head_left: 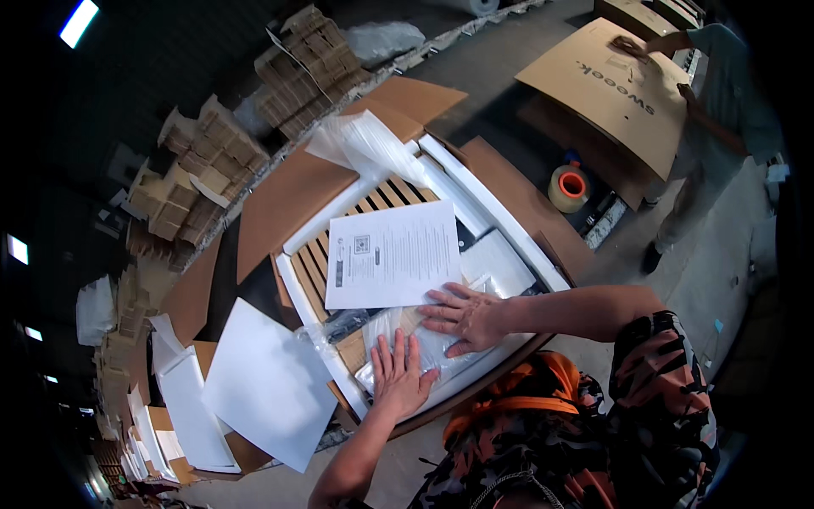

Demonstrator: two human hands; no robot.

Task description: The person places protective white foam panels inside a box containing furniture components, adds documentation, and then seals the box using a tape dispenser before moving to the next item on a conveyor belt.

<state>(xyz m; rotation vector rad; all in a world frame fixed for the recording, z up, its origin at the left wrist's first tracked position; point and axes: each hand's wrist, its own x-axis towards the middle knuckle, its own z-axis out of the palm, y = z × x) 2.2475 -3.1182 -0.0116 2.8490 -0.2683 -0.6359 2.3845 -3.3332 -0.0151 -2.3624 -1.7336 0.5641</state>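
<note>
Resting on clear plastic packaging (439, 346)

Left hand (398, 375) and right hand (466, 319) open, fingers spread, gripping nothing. Packaging lies in near end of carton (292, 204), inside white foam edging (509, 222); right hand at edge of printed sheet (394, 263).

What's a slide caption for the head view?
Left hand spread on plastic wrap, right hand at the edge of a printed sheet, in an open carton.
</note>
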